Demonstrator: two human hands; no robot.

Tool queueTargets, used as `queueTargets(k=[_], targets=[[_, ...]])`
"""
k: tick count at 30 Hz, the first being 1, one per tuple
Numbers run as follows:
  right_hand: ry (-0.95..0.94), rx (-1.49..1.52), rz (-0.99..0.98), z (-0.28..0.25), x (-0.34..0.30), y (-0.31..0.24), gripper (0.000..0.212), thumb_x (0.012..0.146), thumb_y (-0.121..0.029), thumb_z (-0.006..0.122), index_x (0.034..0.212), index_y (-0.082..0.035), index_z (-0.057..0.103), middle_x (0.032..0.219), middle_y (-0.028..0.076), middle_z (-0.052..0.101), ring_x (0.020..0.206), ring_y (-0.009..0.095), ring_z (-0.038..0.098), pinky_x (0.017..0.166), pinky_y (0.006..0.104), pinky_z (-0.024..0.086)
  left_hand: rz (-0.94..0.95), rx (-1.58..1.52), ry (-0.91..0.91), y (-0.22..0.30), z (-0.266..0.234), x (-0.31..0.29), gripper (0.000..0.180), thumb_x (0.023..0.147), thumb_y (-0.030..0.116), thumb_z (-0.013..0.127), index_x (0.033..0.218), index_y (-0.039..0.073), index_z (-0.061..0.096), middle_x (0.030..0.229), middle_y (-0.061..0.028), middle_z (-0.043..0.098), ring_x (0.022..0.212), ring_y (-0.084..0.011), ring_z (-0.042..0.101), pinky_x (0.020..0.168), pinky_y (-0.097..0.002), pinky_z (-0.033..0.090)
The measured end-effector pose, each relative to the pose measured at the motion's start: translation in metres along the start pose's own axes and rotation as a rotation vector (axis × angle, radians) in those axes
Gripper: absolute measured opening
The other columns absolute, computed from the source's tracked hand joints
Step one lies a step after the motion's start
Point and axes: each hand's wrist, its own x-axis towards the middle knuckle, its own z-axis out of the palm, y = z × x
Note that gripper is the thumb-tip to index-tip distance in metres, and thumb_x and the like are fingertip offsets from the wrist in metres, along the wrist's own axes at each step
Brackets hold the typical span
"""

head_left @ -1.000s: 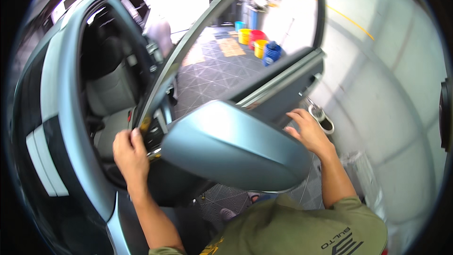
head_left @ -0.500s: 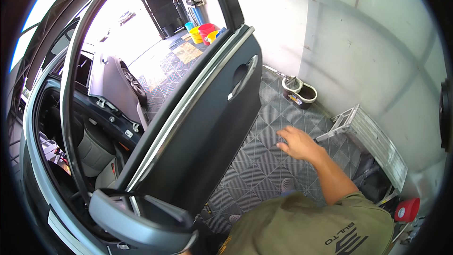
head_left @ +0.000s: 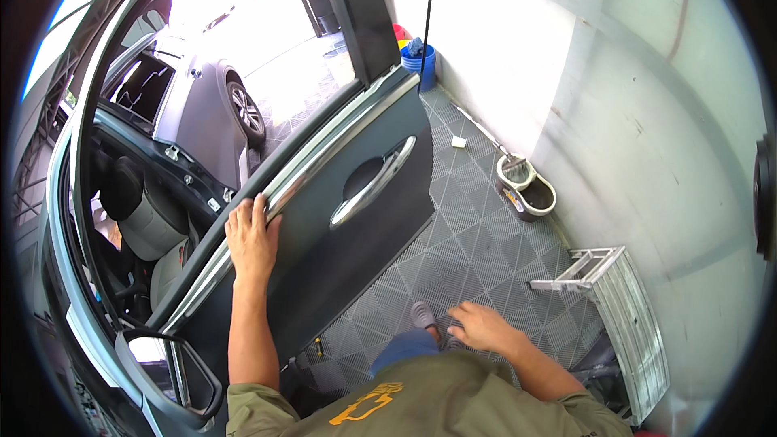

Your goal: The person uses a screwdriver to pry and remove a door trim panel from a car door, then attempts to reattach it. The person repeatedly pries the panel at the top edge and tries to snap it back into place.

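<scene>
An open car door (head_left: pixel 307 267), dark blue-grey, stands in front of me with its chrome handle (head_left: pixel 374 181) on the outer skin. My left hand (head_left: pixel 252 235) grips the door at its window sill, fingers hooked over the chrome strip and thumb against the outer side. Below that hand, at the lower left, is the side mirror (head_left: pixel 182 372). My right hand (head_left: pixel 484 327) hangs in front of my body, above the floor and away from the door. Its fingers are loosely bent and apart, with nothing in them.
A dark mop bucket (head_left: pixel 532 194) with a mop stands by the pale wall (head_left: pixel 647 137). Near my right arm is an aluminium step platform (head_left: pixel 631 324). Farther back stand a blue bucket (head_left: pixel 419 66) and a thin black pole (head_left: pixel 427 32). Car seats (head_left: pixel 150 218) show through the window opening.
My left hand has come into view and taken hold of the door's sill. My right hand has drawn back toward my body. The view has shifted, bringing the blue bucket and pole into sight.
</scene>
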Motion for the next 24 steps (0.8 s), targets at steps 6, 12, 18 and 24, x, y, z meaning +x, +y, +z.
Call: queueTargets(k=[6,12,18,24], targets=[[-0.037,-0.023,0.130,-0.040,0.027,0.048,0.041,0.093,-0.032,0.061,0.125,-0.005,0.061,0.109,0.019,0.063,0.102,0.038,0.063,0.089,0.0460,0.051,0.002,-0.042,0.260,-0.020,0.000,0.030,0.047,0.084,0.015,0.075,0.126,0.002,0.060,0.108,-0.0152,0.061,0.096,-0.0335,0.060,0.085,-0.0433,0.048],[-0.068,-0.130,0.222,-0.115,0.081,0.085,0.043,0.092,-0.033,0.063,0.125,-0.005,0.061,0.108,0.021,0.063,0.103,0.040,0.063,0.090,0.0483,0.051,-0.010,0.029,0.157,-0.006,0.021,0.007,0.049,0.086,0.032,0.073,0.123,0.003,0.062,0.105,-0.0129,0.060,0.093,-0.0325,0.058,0.083,-0.0444,0.045],[0.094,-0.141,0.061,-0.204,0.174,0.083,0.038,0.090,-0.023,0.067,0.124,-0.004,0.061,0.107,0.019,0.062,0.099,0.038,0.062,0.086,0.0452,0.051,-0.025,0.117,0.267,-0.017,0.007,0.023,0.047,0.085,0.032,0.075,0.119,0.001,0.062,0.103,-0.0144,0.060,0.090,-0.0330,0.057,0.082,-0.0442,0.044],[0.005,-0.113,-0.084,-0.227,0.227,0.109,0.039,0.090,-0.020,0.067,0.124,-0.003,0.060,0.107,0.017,0.063,0.099,0.038,0.062,0.086,0.0442,0.050,-0.132,0.108,0.154,-0.012,0.018,0.030,0.051,0.083,0.038,0.074,0.116,0.003,0.059,0.104,-0.0162,0.058,0.092,-0.0352,0.056,0.083,-0.0461,0.043]])
